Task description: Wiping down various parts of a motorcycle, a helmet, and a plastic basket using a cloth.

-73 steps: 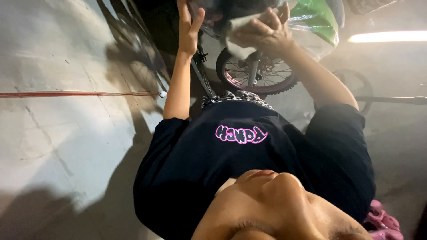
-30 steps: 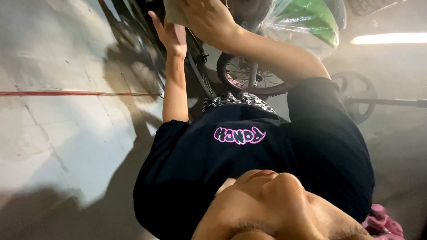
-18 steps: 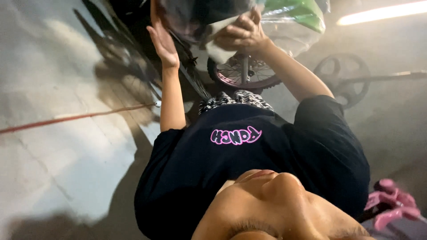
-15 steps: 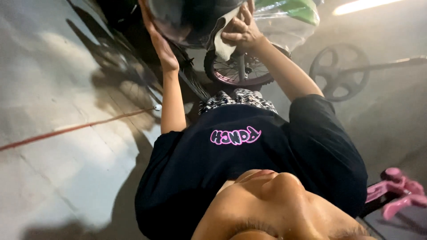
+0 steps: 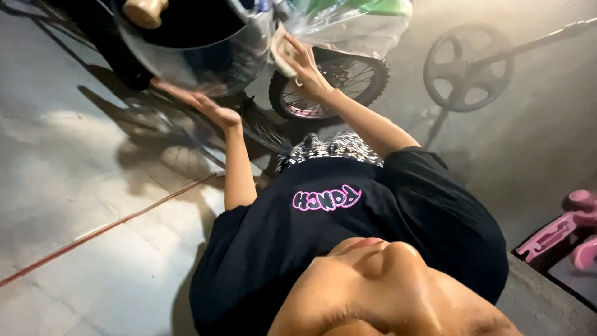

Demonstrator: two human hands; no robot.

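A dark helmet [image 5: 186, 37] with a clear glossy visor is held up in front of me. My left hand [image 5: 199, 104] lies palm-up and flat beneath its lower edge, carrying it. My right hand [image 5: 303, 61] presses a crumpled whitish cloth [image 5: 280, 46] against the helmet's right side, fingers spread over the cloth. A tan rounded object [image 5: 144, 9] shows at the helmet's upper edge. My dark shirt and my face fill the bottom of the view.
A small bicycle wheel [image 5: 329, 84] with a pink rim stands just beyond my hands, below a clear plastic bag [image 5: 348, 22] holding something green. A black spoked disc on a pole [image 5: 469, 68] is at right, a pink scooter [image 5: 572, 230] far right, a red cable [image 5: 106, 227] on the concrete floor.
The helmet has come lower and further left in view. My left hand went from upright beside it to flat beneath it. My right hand has rubbed the cloth back and forth over it.
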